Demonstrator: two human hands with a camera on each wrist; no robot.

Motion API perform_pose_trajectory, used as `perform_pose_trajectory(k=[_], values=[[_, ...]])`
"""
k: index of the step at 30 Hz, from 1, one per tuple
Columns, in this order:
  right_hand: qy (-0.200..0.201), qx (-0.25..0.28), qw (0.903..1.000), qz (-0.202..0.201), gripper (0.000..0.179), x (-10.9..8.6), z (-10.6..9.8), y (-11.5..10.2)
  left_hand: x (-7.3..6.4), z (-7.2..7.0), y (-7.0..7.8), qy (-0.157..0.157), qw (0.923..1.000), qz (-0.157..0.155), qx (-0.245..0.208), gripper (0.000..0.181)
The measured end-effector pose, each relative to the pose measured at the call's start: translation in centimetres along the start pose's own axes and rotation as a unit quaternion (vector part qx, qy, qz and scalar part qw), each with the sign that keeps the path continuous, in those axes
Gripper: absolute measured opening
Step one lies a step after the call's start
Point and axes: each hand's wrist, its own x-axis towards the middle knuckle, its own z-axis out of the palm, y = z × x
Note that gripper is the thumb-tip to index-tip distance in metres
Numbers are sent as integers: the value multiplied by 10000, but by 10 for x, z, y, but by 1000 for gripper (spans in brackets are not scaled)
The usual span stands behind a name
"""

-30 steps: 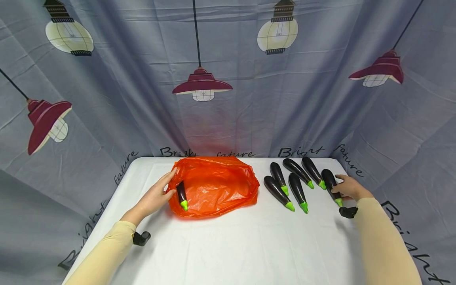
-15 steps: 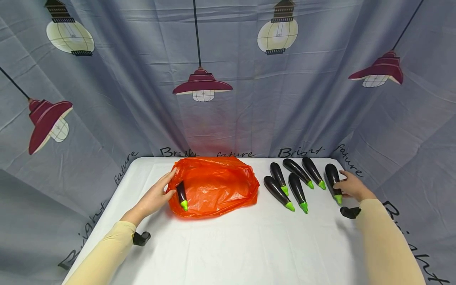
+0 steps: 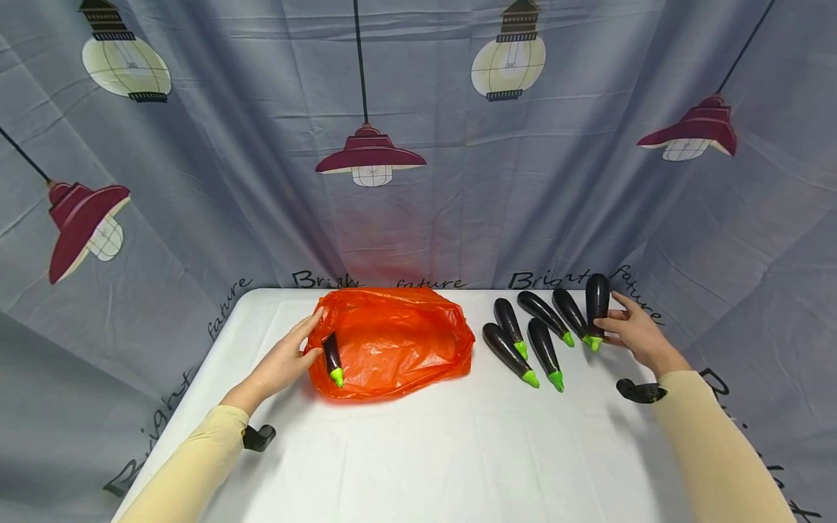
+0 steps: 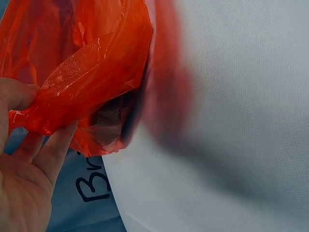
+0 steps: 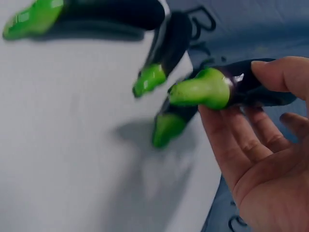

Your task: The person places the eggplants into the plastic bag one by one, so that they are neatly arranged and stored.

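My right hand point(image 3: 639, 335) pinches a dark eggplant point(image 3: 597, 305) with a bright green stem between thumb and fingers, raised above the table at the right. The right wrist view shows the held eggplant point(image 5: 241, 87) with its stem point(image 5: 198, 92) pointing left. At the left, my left hand point(image 3: 282, 363) pinches the rim of an orange-red plastic bag point(image 3: 405, 341), thumb inside and fingers outside, as the left wrist view of the bag point(image 4: 96, 72) confirms. Inside the bag's left end lies one eggplant point(image 3: 333, 359). Several more eggplants point(image 3: 544, 352) lie between the bag and my right hand.
The white table point(image 3: 418, 450) has its back edge along a grey-blue curtain point(image 3: 425, 218) printed with lamps and lettering. The loose eggplants lie close together near the back right. Black camera mounts point(image 3: 641, 392) sit at both wrists.
My right hand has lifted the rightmost eggplant off the table and moved it up and to the left, over its neighbour. The left hand and the bag stay in place.
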Motion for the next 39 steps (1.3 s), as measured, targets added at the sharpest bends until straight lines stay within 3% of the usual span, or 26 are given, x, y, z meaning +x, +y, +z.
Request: perform_pose_trajectory(k=[5,17,39], values=[[-79,517,9983,-252,101,1,17,-8,0,0,0,-3,10000,10,7,81],[-289,1173,9913,-522,100,-2,60,-40,1,1,-2,14,10000,65,42,81],[-1218,1465,9783,-814,92,-15,132,-81,2,2,0,4,10000,74,-27,85]])
